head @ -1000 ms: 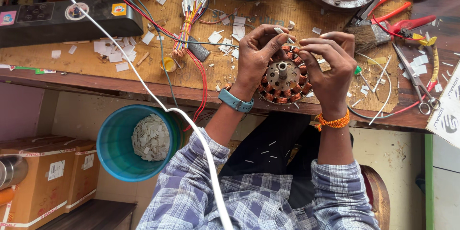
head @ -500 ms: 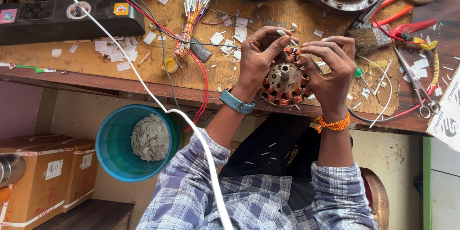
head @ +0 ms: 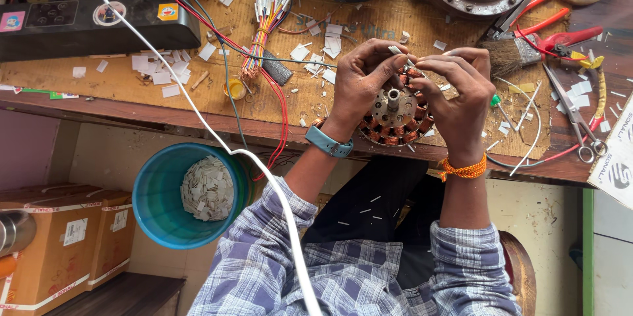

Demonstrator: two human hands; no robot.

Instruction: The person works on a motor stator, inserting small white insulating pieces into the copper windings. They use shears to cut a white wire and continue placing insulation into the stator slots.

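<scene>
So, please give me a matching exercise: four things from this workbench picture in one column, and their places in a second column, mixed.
Things:
1. wound stator
2. blue bucket
3. red pliers
4. black box

Places:
A. under the bench edge
B. far left on the bench
C. between both hands
D. far right on the bench

Pairs: 1-C, 2-A, 3-D, 4-B

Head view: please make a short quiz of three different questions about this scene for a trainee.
1. True or false: both hands hold the copper-wound motor stator at the edge of the wooden bench.
2. Which wrist wears the blue watch? A) left B) right
3. Fill in: the blue bucket below the bench holds small white paper ____.

Key: 1 true: the left hand and the right hand grip it. 2 A; the right wrist has an orange thread band. 3 pieces.
</scene>
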